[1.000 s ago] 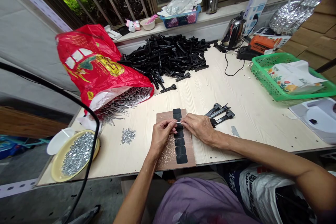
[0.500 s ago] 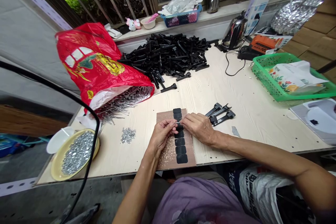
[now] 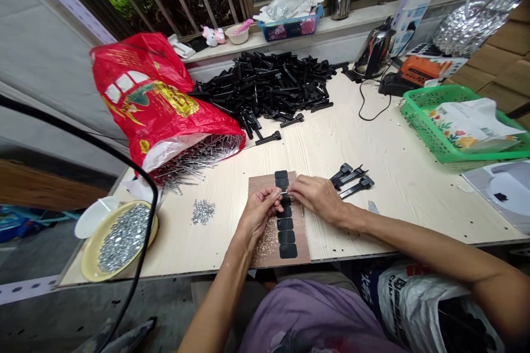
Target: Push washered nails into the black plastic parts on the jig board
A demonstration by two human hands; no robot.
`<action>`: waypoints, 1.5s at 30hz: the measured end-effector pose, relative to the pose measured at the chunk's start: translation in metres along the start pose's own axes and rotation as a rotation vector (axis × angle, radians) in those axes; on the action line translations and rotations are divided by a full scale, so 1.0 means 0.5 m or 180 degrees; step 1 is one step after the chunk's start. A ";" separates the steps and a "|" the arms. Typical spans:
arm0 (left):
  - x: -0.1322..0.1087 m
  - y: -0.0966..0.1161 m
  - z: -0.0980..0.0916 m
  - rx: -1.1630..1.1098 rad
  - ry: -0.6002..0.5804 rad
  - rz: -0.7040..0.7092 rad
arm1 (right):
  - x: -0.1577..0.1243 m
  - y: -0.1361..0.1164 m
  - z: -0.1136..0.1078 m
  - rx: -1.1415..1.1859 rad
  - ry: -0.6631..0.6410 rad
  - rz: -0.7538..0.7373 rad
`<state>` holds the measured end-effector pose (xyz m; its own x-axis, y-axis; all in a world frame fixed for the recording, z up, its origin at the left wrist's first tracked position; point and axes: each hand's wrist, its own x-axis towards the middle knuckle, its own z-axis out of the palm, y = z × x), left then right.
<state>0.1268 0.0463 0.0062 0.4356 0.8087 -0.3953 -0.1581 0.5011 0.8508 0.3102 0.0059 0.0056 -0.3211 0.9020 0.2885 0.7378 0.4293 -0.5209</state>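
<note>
My left hand (image 3: 261, 207) and my right hand (image 3: 317, 196) meet over a brown board (image 3: 260, 248), both with pinched fingers. A thin metal pin (image 3: 284, 193) runs between the two sets of fingertips; its ends are hidden. Beneath the hands, a column of black rounded pads (image 3: 285, 224) lies along the board, with pale crumbs scattered beside it. Several black plastic clips (image 3: 356, 186) rest just beyond my right hand. To the left of the board is a small heap of shiny metal washers (image 3: 203, 212).
A yellow bowl (image 3: 88, 265) of metal washers stands at the left edge. A red bag (image 3: 161, 99) spills long metal pins (image 3: 186, 162). Black plastic parts (image 3: 269, 85) are piled at the back. At right stands a green basket (image 3: 455, 155); a black cable (image 3: 154, 198) crosses the left side.
The view has shifted slightly. Both hands stay over the board, fingertips together at the thin pin, with only a slight change in the right hand's pose.
</note>
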 end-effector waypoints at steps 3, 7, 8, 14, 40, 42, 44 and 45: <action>0.001 0.002 0.000 -0.0325 -0.0035 -0.0142 | -0.006 -0.002 0.007 -0.0833 0.0365 -0.0280; 0.003 0.004 -0.002 -0.0401 0.0004 -0.0158 | -0.006 -0.002 0.010 -0.0848 0.0483 -0.0102; 0.004 0.004 -0.003 -0.0379 0.0013 -0.0152 | -0.005 -0.002 0.010 -0.0775 0.0461 -0.0070; 0.011 -0.007 -0.011 -0.0202 0.0059 -0.0100 | -0.005 0.001 0.008 -0.0364 0.0349 0.0013; 0.022 -0.045 -0.029 0.2263 0.1395 0.1716 | -0.002 0.081 0.028 -0.0732 0.0044 -0.0747; 0.022 -0.045 -0.029 0.2266 0.1395 0.1735 | -0.005 0.080 0.030 -0.0806 -0.0115 -0.1025; 0.022 -0.046 -0.029 0.2267 0.1377 0.1737 | -0.008 0.079 0.033 -0.0887 -0.0197 -0.1178; 0.023 -0.046 -0.030 0.2272 0.1371 0.1737 | -0.009 0.080 0.034 -0.0917 -0.0175 -0.1151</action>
<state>0.1222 0.0484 -0.0231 0.0808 0.9868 0.1406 0.3908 -0.1611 0.9063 0.3307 0.0199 -0.0301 -0.6134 0.7012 0.3635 0.7051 0.6935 -0.1481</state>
